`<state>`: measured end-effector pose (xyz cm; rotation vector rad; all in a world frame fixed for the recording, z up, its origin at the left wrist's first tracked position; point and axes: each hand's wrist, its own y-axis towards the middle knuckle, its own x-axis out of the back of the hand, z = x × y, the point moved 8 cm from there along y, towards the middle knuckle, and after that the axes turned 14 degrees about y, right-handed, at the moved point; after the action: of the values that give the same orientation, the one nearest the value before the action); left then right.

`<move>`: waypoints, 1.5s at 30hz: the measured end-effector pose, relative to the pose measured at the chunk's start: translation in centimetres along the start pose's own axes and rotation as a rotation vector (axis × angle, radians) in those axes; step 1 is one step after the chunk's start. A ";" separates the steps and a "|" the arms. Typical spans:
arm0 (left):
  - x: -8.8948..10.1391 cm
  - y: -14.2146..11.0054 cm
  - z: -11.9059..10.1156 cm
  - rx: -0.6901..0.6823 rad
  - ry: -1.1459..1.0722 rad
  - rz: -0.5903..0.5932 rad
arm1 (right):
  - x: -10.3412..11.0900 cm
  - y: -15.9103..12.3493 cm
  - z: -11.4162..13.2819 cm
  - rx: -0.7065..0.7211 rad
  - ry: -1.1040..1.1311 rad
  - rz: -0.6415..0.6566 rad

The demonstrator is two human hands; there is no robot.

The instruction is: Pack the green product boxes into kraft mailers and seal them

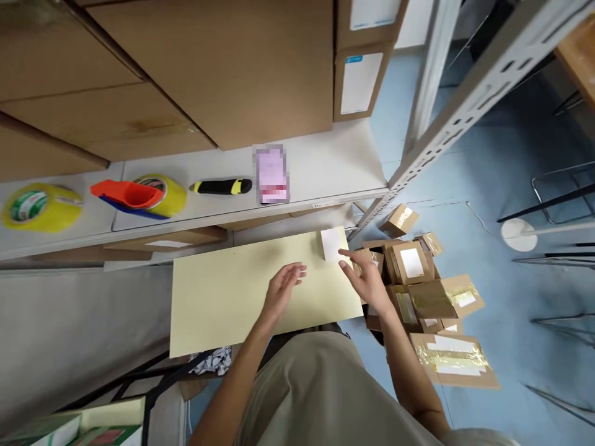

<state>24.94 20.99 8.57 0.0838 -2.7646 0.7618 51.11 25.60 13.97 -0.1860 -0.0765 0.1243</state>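
One white slip [330, 244], likely light, bendy, best pinched edgewise, lies at two o'clock on the worktop [223, 303]; left hand [281, 286] half-curled, right hand [367, 282] spread beside it, both empty.

Soft, fairly bright light leaves faint shadows on the table [218, 303] and glints on the taped box [453, 359] at right. Coarse pixels obscure the pink object [272, 170]; wide-angle distortion stretches the edges.

Cutter [223, 186] on white shelf [334, 161]
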 end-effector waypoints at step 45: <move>9.3 12.0 -15.8 -0.677 0.428 -0.761 | -14.1 17.5 8.7 0.687 -0.535 -0.090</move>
<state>18.30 39.48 18.26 0.6844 -2.1595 -0.3171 34.32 42.42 18.30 0.5424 -0.5654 0.1018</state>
